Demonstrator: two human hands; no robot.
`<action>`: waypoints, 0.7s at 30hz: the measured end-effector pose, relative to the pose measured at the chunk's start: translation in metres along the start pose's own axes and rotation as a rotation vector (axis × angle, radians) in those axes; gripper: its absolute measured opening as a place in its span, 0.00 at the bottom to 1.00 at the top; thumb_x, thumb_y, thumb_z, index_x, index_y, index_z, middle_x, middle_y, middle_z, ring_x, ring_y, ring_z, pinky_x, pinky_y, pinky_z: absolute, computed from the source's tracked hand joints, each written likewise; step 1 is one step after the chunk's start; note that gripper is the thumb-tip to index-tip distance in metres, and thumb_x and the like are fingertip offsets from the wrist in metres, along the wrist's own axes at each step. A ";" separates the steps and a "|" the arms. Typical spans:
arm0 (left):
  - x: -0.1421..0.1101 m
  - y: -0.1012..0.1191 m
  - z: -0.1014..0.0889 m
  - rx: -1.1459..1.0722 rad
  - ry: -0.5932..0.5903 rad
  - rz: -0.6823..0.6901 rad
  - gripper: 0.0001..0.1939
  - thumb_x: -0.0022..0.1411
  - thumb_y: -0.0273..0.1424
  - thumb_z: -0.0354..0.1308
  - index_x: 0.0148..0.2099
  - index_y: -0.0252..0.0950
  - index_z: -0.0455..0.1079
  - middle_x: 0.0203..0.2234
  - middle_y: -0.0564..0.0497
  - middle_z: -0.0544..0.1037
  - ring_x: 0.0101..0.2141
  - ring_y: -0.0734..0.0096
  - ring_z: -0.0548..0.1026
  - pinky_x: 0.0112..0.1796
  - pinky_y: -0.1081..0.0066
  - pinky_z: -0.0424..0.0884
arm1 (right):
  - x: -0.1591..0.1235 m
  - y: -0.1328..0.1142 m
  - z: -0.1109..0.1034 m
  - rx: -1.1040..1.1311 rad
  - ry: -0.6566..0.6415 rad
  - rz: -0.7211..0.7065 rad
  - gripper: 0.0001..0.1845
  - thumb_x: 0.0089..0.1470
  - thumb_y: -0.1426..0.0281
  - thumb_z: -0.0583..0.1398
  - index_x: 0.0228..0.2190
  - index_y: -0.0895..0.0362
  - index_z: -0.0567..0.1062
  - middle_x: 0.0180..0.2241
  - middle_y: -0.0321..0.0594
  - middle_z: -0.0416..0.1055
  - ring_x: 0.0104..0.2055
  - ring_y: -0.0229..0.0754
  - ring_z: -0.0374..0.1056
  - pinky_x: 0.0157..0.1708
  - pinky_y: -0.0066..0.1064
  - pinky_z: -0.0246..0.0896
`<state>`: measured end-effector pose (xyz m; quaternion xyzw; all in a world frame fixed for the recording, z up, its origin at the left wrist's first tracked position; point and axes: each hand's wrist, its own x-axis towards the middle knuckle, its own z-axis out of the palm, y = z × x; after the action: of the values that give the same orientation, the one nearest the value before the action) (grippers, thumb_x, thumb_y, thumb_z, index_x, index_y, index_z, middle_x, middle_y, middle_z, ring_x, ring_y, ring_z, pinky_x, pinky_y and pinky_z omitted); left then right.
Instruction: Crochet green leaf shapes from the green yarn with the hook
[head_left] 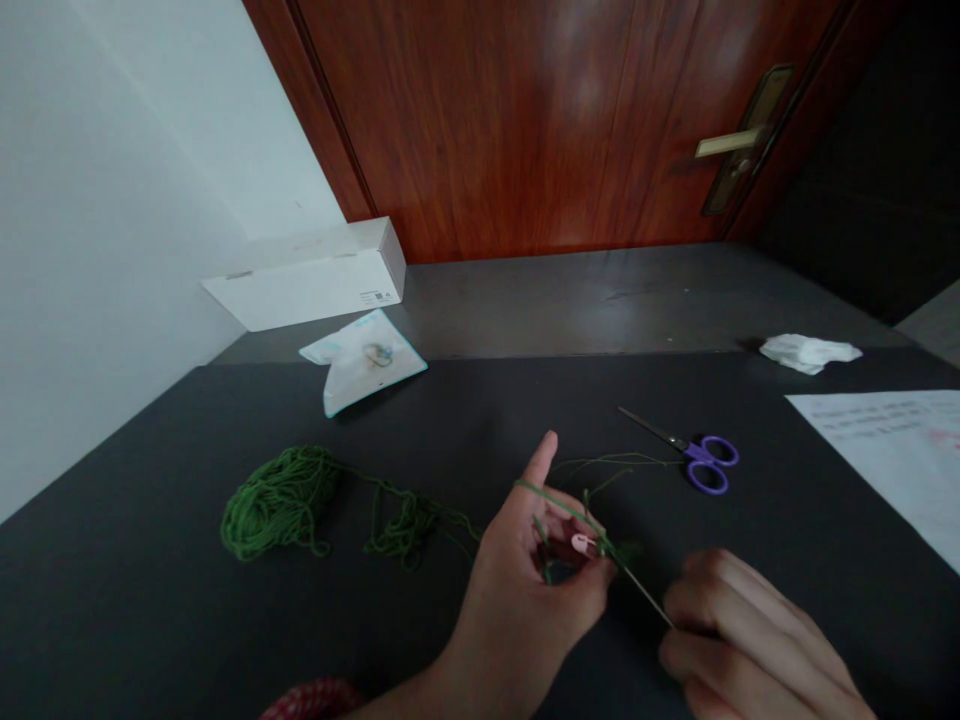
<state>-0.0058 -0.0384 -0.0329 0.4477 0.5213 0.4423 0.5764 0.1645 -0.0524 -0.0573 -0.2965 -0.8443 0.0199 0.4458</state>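
My left hand (525, 580) pinches a small piece of green crochet work (611, 548) between thumb and fingers. A strand of green yarn (555, 498) passes over its raised index finger. Clipped at the work is a pink stitch marker (582, 544). My right hand (750, 640), slightly blurred, is closed around a thin crochet hook (645, 592), whose tip reaches into the green stitches. To the left lies a ball of green yarn (281, 502), with a loose tangle (405, 525) trailing from it toward my left hand.
Purple-handled scissors (705, 462) lie beyond my hands, near thin yarn ends. A white pouch (371, 362) and a long white box (322, 280) sit at the back left. On the right are a crumpled tissue (808, 352) and a printed sheet (900, 450).
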 end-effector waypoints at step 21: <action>0.004 0.009 -0.011 -0.442 -0.229 -0.289 0.58 0.41 0.19 0.70 0.70 0.31 0.41 0.26 0.59 0.72 0.24 0.79 0.68 0.27 0.73 0.66 | 0.008 0.014 -0.014 -0.138 -0.045 -0.285 0.18 0.66 0.63 0.51 0.28 0.53 0.76 0.20 0.35 0.76 0.23 0.39 0.71 0.32 0.35 0.72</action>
<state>-0.0165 -0.0323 -0.0254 0.2791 0.4021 0.4052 0.7721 0.1783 -0.0395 -0.0471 -0.2032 -0.8869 -0.0952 0.4037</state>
